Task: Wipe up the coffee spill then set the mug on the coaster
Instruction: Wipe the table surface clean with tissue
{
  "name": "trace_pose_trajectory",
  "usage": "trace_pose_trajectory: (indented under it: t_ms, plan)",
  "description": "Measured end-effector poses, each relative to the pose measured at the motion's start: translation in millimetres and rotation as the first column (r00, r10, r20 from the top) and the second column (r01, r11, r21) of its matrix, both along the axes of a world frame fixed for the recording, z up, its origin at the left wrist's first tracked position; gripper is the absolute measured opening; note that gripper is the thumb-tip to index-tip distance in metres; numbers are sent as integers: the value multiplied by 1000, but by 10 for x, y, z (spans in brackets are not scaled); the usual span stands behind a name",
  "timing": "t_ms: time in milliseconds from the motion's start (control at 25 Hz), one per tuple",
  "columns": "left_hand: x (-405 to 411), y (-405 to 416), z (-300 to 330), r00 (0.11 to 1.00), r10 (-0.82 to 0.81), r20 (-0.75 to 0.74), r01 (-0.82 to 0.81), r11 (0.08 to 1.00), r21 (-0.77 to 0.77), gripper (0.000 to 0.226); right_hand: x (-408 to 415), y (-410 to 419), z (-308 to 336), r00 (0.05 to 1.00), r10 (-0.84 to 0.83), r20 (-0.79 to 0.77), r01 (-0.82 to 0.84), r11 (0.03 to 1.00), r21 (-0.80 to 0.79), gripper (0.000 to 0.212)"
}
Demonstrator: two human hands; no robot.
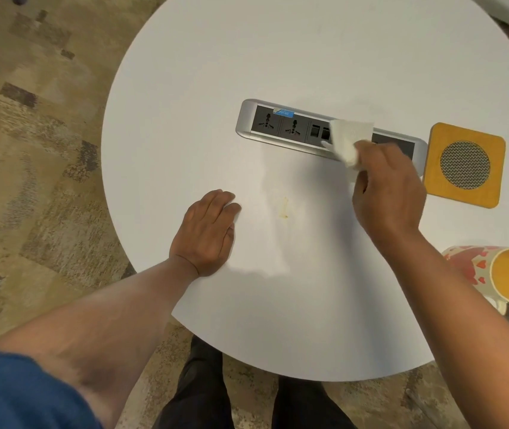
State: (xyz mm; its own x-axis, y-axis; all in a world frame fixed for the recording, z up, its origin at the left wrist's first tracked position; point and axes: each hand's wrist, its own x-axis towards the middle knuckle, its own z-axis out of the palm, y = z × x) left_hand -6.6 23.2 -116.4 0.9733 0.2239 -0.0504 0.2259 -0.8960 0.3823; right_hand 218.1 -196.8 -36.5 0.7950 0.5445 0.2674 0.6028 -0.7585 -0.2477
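Observation:
A small brownish coffee spill (284, 208) marks the middle of the round white table (278, 57). My right hand (386, 190) holds a white tissue (350, 140) up over the socket strip, to the right of and beyond the spill. My left hand (208, 232) lies flat on the table, fingers together, just left of the spill. A mug (494, 274) with red hearts and a yellow inside lies on its side at the table's right edge, mouth towards me. The yellow square coaster (465, 165) with a round mesh centre sits to the right of my right hand.
A silver socket strip (278, 123) with black outlets is set into the table's middle, partly covered by the tissue and hand. Patterned carpet (30, 150) surrounds the table. My dark trousers and shoes show below the near edge.

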Motion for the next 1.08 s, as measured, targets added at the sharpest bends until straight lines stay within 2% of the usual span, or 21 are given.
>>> trace_pose_trajectory:
  t_ms: [40,120,200,280,360,400,440,560,640,720,840,920,1000,1080]
  plan:
    - [1,0,-2,1000,-1,1,1,1000,0,36,-55,7,-11,998,45,-44,-48,996,-80,41]
    - [4,3,-6,1000,-2,2,2,1000,1,36,-146,31,-98,950,113,-292,-186,954,-235,36]
    - [1,7,-9,1000,-3,-6,3,1000,3,36,-140,32,-204,844,100,-527,-266,931,-249,36]
    - [-1,8,-13,1000,-2,-14,2,1000,3,37,-38,31,-247,699,6,-715,-175,971,-163,44]
    - [-2,9,-12,1000,1,-19,-1,1000,1,38,40,26,-254,569,-48,-821,-32,996,-80,40]
    - [-2,8,-10,1000,-1,-17,1,1000,0,38,53,22,-266,560,-53,-827,11,998,-57,37]
    - [-2,9,-9,1000,-5,-14,5,1000,0,38,52,23,-285,596,-56,-801,28,998,-49,34]
    - [-6,11,-17,1000,-8,3,8,1000,1,38,-29,31,-327,801,-80,-593,7,992,-124,15]
    - [-12,12,-22,1000,-9,7,9,1000,1,37,-93,3,-345,906,-59,-420,-17,984,-176,3]
    - [-12,14,-25,1000,-11,11,11,1000,5,37,-120,-6,-354,953,-9,-304,-69,967,-244,13]
    - [-16,15,-33,1000,-13,18,13,1000,11,37,-135,71,-300,951,37,-308,-158,911,-381,29]
    - [-17,13,-41,1000,-16,25,16,1000,12,37,-117,159,-266,941,30,-336,-171,900,-400,24]
    - [-19,19,-50,999,-14,33,14,1000,15,37,-91,218,-264,922,-8,-386,-114,950,-291,14]
    - [-24,24,-63,999,-15,47,14,1000,21,37,-34,227,-236,816,-87,-571,33,994,-104,35]
